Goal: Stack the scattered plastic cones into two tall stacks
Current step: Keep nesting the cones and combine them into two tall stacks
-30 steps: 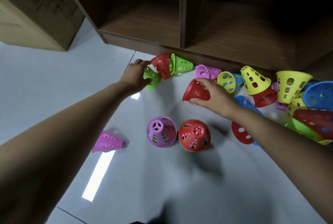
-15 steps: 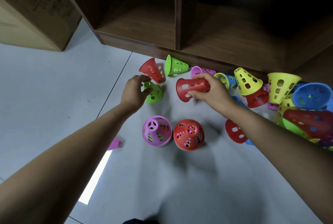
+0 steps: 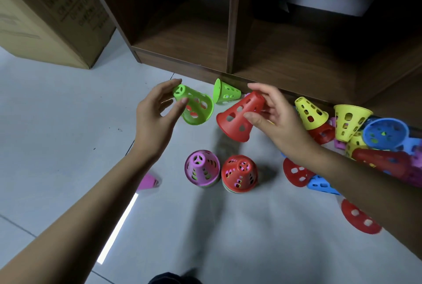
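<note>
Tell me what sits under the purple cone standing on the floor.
The purple cone tops a short stack: a green rim shows beneath its base, and green shows through its holes. How many cones lie under it is hidden.

Cardboard box (image 3: 45, 16) beside wooden shelf unit (image 3: 230, 32).

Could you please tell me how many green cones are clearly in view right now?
2. One green cone is held in the left hand, and another green cone lies on its side by the shelf base. Green edges show under both stacks, so more may be hidden.
</note>
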